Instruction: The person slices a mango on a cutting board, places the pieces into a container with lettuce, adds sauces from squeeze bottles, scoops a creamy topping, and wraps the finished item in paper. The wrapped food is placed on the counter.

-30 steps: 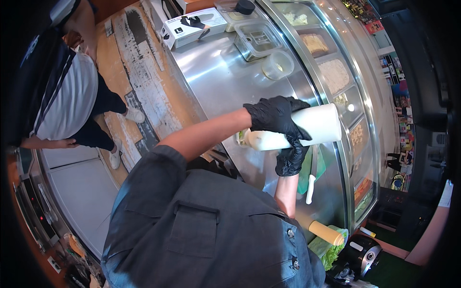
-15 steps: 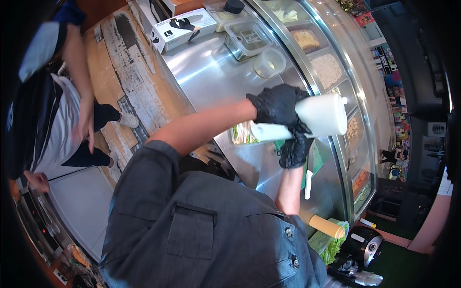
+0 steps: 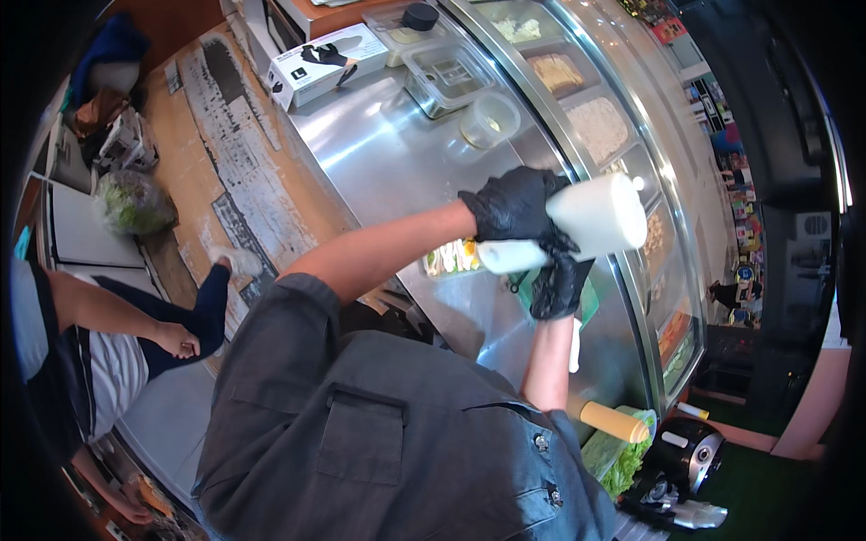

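A large white squeeze bottle (image 3: 606, 216) lies tilted in my left hand (image 3: 516, 206), black-gloved, its fingers wrapped round the narrower end. Just below, my black-gloved right hand (image 3: 559, 287) is closed against the white plastic. Another smooth white bottle-like piece (image 3: 512, 258) juts left from between the hands; I cannot tell whether it is separate. Partly under it, a clear tray (image 3: 451, 259) holds sliced food in white, orange and green. Beyond the right hand lie a green cutting board (image 3: 588, 302) and a white knife handle (image 3: 575, 347).
On the steel counter (image 3: 370, 153) stand a glove box (image 3: 327, 68), a lidded clear container (image 3: 448, 79) and a round tub (image 3: 490, 122). Food pans (image 3: 597, 126) line the right. An orange squeeze bottle (image 3: 613, 422) lies by lettuce (image 3: 622, 469). At left is another person (image 3: 117, 334).
My hands hold nearly the same pose. The view has shifted slightly. The other person has moved lower in the picture, revealing a bag of greens and boxes behind.
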`<state>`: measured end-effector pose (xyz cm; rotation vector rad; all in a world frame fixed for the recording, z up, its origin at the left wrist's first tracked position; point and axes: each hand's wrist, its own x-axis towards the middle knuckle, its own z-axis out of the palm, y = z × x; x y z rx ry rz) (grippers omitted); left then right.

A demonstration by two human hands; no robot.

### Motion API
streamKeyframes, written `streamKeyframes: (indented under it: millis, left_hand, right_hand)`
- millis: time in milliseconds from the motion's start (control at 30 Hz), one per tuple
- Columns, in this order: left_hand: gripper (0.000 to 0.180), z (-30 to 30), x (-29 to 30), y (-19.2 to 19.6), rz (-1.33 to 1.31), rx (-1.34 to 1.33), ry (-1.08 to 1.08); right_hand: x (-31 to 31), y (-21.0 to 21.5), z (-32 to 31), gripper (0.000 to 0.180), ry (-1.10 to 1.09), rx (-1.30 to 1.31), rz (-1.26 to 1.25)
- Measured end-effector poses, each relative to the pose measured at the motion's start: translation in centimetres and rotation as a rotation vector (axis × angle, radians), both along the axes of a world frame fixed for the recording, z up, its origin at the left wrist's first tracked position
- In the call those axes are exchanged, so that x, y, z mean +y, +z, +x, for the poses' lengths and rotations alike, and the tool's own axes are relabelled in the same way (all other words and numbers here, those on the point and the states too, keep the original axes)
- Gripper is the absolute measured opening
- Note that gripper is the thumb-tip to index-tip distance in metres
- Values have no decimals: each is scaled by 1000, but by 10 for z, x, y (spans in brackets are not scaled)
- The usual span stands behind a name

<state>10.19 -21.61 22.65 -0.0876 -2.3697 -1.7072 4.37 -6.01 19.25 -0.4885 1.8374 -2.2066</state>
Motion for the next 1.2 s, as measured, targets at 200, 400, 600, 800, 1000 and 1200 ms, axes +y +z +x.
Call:
streamKeyframes:
  millis: [200, 400, 600, 800, 1000, 1200]
  left_hand:
    - [68, -26, -11, 16, -131, 128, 60]
    - [69, -22, 11, 20, -116, 130, 35]
    - [62, -40, 13, 21, 94, 181, -67]
    - [61, -34, 20, 17, 27, 247, 67]
    - [67, -11, 13, 24, -183, 141, 80]
    - [74, -8, 33, 51, 185, 65, -29]
  right_hand:
    - [-9, 19, -5, 57, 8, 37, -156]
    - [5, 34, 2, 59, -135, -53, -65]
    - [17, 29, -15, 61, -126, 47, -73]
    - [21, 22, -17, 57, -40, 35, -123]
    - [10, 27, 1, 54, 54, 58, -127]
    - [12, 33, 3, 49, -77, 23, -174]
